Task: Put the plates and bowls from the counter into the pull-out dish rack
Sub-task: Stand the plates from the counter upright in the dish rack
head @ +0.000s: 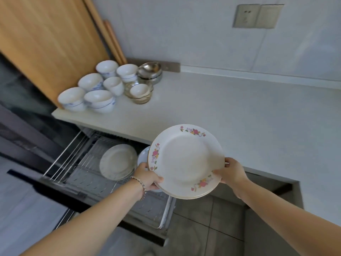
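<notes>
You're holding a stack of flowered plates (184,159) by opposite rims: your left hand (149,177) is curled round the near-left edge and your right hand (230,171) pinches the right edge. The stack hangs in the air just off the counter (239,117), above the open dish rack (86,178). It tilts towards you, so the top plate could slide off if you tip it further on the way down. A white plate (118,161) already leans in the rack, and lowering the whole stack beside it risks a knock or chip. The bowls (99,89) wait on the counter, well apart
</notes>
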`<move>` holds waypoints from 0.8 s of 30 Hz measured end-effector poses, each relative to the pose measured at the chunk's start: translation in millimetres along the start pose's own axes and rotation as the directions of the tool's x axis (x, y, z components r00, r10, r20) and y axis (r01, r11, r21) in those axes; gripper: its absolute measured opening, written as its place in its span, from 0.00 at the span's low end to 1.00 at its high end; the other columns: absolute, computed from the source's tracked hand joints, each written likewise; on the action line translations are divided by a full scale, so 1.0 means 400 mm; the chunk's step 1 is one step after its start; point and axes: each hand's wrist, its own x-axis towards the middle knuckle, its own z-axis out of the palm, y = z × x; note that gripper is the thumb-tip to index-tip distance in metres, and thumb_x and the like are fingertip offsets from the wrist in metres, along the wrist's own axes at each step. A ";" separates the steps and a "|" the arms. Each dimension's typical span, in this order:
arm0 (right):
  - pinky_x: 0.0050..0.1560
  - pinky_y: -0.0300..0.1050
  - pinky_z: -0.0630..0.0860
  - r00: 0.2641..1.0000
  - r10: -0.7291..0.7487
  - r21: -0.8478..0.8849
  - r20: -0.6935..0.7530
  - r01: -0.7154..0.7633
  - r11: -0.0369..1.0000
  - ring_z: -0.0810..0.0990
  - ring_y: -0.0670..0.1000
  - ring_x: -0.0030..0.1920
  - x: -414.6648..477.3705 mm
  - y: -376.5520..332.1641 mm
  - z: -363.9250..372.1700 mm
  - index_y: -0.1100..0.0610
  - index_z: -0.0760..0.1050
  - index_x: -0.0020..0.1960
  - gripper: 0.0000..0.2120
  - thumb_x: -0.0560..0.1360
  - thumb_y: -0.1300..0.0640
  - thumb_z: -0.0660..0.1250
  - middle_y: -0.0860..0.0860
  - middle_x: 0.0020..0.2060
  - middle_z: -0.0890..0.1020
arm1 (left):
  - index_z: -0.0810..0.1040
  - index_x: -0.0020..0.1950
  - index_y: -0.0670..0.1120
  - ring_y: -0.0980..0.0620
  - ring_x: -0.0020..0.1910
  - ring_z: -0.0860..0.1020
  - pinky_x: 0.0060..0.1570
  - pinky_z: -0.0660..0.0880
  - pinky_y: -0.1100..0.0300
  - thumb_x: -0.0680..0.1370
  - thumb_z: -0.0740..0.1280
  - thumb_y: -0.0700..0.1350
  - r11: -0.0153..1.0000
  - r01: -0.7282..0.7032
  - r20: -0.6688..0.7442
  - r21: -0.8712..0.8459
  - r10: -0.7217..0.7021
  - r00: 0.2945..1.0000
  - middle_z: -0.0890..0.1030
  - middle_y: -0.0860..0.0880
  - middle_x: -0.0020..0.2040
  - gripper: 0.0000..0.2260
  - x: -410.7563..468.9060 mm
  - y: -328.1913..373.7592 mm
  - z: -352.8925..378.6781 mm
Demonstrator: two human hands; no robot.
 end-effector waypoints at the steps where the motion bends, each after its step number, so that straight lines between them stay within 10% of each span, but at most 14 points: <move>1: 0.57 0.60 0.78 1.000 -0.004 -0.007 0.013 0.004 1.000 0.80 0.60 0.53 -0.011 -0.004 0.046 0.57 0.73 0.48 0.08 0.72 0.67 0.64 0.53 0.42 0.79 | 0.71 0.57 0.39 0.38 0.60 0.76 0.44 0.78 0.47 0.69 0.67 0.24 1.000 0.013 -0.003 0.005 -0.013 1.000 0.77 0.41 0.61 0.19 0.003 -0.011 -0.047; 16: 0.59 0.61 0.76 0.979 0.198 0.012 0.052 -0.198 0.980 0.78 0.66 0.57 -0.046 -0.049 0.798 0.66 0.73 0.59 0.14 0.73 0.70 0.64 0.61 0.45 0.79 | 0.68 0.38 0.47 0.38 0.56 0.76 0.53 0.76 0.40 0.70 0.65 0.23 0.994 0.086 -0.077 0.070 -0.081 0.994 0.74 0.42 0.51 0.18 0.204 -0.065 -0.730; 24: 0.60 0.62 0.75 0.951 0.309 0.052 0.030 -0.310 0.949 0.78 0.66 0.56 0.092 -0.026 1.001 0.67 0.75 0.55 0.13 0.71 0.73 0.63 0.66 0.54 0.79 | 0.71 0.52 0.39 0.36 0.60 0.76 0.55 0.77 0.42 0.71 0.65 0.23 0.941 0.240 -0.065 0.240 -0.232 0.971 0.76 0.38 0.61 0.16 0.450 -0.052 -0.844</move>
